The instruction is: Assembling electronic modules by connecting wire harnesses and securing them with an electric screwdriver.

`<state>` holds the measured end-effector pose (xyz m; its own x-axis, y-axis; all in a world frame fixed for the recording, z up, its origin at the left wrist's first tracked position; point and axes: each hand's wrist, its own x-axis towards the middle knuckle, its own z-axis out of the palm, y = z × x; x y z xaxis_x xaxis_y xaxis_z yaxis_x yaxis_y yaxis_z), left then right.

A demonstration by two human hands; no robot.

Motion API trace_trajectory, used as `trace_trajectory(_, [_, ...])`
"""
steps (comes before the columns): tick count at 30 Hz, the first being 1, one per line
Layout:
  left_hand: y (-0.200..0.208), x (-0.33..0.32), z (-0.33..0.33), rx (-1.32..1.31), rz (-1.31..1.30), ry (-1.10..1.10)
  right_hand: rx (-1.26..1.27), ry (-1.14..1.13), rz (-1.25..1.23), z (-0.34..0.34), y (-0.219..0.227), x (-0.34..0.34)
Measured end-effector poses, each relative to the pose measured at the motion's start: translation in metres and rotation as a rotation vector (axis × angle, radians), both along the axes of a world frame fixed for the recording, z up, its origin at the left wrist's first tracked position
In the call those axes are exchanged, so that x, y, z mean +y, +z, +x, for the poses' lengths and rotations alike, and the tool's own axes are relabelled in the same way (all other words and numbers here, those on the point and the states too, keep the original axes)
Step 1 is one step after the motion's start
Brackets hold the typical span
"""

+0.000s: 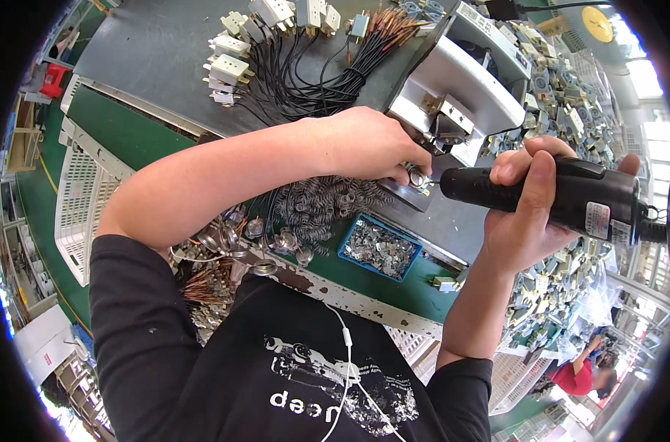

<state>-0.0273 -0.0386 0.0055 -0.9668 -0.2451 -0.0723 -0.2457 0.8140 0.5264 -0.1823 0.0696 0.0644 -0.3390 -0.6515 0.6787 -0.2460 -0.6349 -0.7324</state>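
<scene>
My left hand (368, 144) reaches across the bench, its thumb and fingers closed on a small round metal part (417, 177). That part sits at a flat metal block (414, 197) beside a silver machine housing (464, 77). In my right hand (530, 195) is a black electric screwdriver (570, 193), held level with its tip pointing left at the metal part. Whether the tip touches the part I cannot tell. Below my left hand lies a heap of metal coil springs (327, 210). A blue tray (380, 248) of small metal pieces stands nearer to me.
A bundle of black cables (298, 85) with pale plug-like ends lies at the back. Many small switch-like units (570, 103) are heaped on the right. Round metal parts with wires (221, 239) sit near the bench's front edge. A person in red (574, 377) is far right.
</scene>
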Motion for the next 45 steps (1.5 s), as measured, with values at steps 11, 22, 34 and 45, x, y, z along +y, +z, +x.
trace_trajectory(11, [0.001, -0.001, 0.000, 0.011, 0.019, 0.006, 0.011, -0.014, 0.024, 0.000, -0.003, -0.002])
trace_trajectory(22, [0.000, 0.002, 0.000, 0.010, 0.000, -0.001, 0.002, -0.055, 0.074, 0.008, -0.007, 0.002])
trace_trajectory(34, [-0.011, 0.017, 0.005, 0.327, -0.456, -0.046, 0.019, 0.077, 0.130, -0.018, 0.021, 0.018])
trace_trajectory(45, [-0.042, 0.084, 0.000, 0.279, -0.396, -0.584, -0.110, 0.008, 0.070, -0.024, 0.043, 0.030])
